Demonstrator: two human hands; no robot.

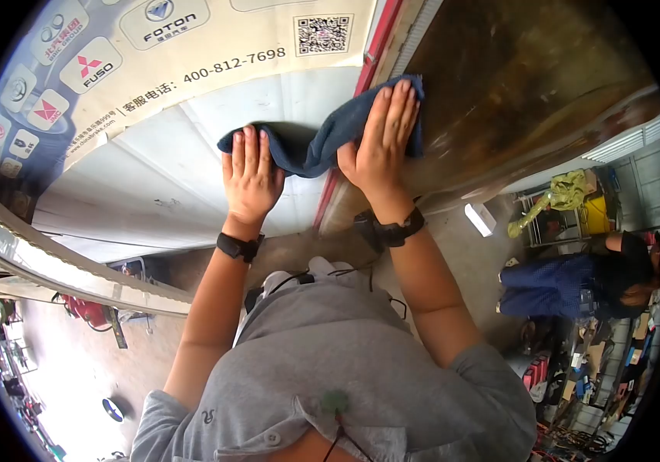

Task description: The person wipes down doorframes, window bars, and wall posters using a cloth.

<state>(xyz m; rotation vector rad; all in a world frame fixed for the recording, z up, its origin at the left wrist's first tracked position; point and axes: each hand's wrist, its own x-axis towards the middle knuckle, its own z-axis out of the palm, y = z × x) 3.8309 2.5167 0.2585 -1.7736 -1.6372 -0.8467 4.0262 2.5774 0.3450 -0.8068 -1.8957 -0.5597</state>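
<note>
A dark blue cloth [311, 158] stretches between my two hands, sagging in a fold at its middle. My left hand [253, 185] holds the cloth's left end against the white panel [164, 181], its fingers pointing up over the fabric. Higher and to the right, my right hand [380, 150] has the other end, with long, nearly straight fingers over it. That end lies on a brown, glossy, smeared surface [515, 69] beside a red edge strip [365, 73]. Both palms face away from me, and what lies under them is hidden. Each wrist wears a black band.
A printed poster [261, 35] covers the upper panel. At right, another person [576, 285] stands near crowded shelves [607, 369] and a rack with a yellow container [596, 214]. A white box [480, 219] is on the floor. Red equipment [87, 308] stands at left.
</note>
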